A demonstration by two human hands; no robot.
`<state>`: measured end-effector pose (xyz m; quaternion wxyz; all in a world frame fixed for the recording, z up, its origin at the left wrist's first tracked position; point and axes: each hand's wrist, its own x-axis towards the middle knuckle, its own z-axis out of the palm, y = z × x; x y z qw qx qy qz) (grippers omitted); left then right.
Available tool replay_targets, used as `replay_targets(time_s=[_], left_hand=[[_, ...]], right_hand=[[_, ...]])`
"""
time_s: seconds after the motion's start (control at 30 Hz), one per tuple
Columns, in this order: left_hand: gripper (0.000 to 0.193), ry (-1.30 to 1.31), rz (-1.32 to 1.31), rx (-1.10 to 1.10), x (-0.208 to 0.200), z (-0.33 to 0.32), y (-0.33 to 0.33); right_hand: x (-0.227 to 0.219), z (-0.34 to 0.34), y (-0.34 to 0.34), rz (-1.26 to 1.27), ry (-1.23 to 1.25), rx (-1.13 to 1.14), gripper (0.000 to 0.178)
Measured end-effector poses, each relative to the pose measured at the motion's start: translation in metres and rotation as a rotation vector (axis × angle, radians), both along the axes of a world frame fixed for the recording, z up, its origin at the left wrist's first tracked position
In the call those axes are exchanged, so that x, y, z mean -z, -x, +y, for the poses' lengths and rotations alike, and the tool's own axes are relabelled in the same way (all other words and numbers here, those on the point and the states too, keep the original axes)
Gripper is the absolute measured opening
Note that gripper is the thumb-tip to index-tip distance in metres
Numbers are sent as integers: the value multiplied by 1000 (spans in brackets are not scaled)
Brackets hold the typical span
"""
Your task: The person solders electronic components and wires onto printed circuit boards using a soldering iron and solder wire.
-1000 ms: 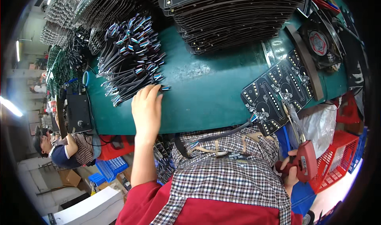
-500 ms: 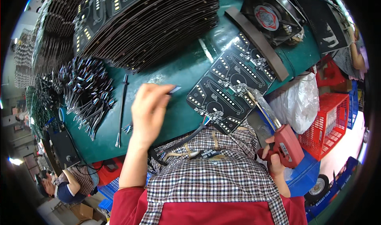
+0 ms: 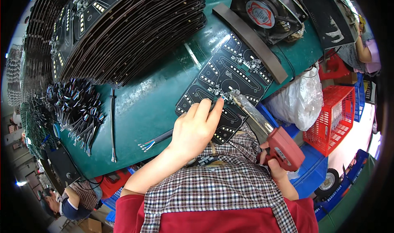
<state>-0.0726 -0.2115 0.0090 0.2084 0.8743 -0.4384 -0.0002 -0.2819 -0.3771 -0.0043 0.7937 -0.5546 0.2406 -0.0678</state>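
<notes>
My left hand (image 3: 196, 128) is over the near part of a black circuit board (image 3: 208, 72) dotted with small pale LEDs. Pinched in its fingers is a black cable (image 3: 165, 135), with bare-ended coloured wires fanning out behind the hand. The cable's front end reaches the board's middle cluster of components; the fingers partly hide it. My right hand (image 3: 276, 167) is closed round the handle of a red soldering gun (image 3: 286, 149). Its long metal nose points up and left, the tip at the same cluster beside my left fingertips. Whether tip and wires touch, I cannot tell.
A tall stack of similar boards (image 3: 135, 40) rises at the back left, beside a heap of black cables (image 3: 76, 110). One single cable (image 3: 113, 126) lies apart. A dark bar (image 3: 250, 42) borders the board, with a fan (image 3: 262, 13) behind. Right: plastic bag (image 3: 297, 97), red crate (image 3: 330, 120).
My left hand has moved right from the bare table to the board and now holds a cable at it. The view has shifted slightly; the soldering gun stays at the board.
</notes>
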Motion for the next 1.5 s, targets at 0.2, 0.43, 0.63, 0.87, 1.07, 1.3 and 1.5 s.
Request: replay_targets(time_s=[0.2,0.43,0.63,0.87,1.07,1.3,1.5], left_hand=[[45,-17,0,-15,-2,2,2],[43,-51,-39,-9,-4,1,2],[43,-46,-49,-11,-3,0,2],[41,-66,-162,26,-1,-2,1],[43,-69,-179,31,0,-1,2],[45,-60,-187,24,1,-2,3],[45,-34,-47,-33,0,-3,6]], right_hand=[[-5,1,-7,40,42,-34,78],[9,-3,4,119,192,-88,73],[5,-7,2,109,213,-108,63],[-5,1,-6,75,445,-166,67],[-6,-1,-6,105,91,-42,72],[8,-2,10,157,331,-117,67],[5,-12,1,58,824,-288,65]])
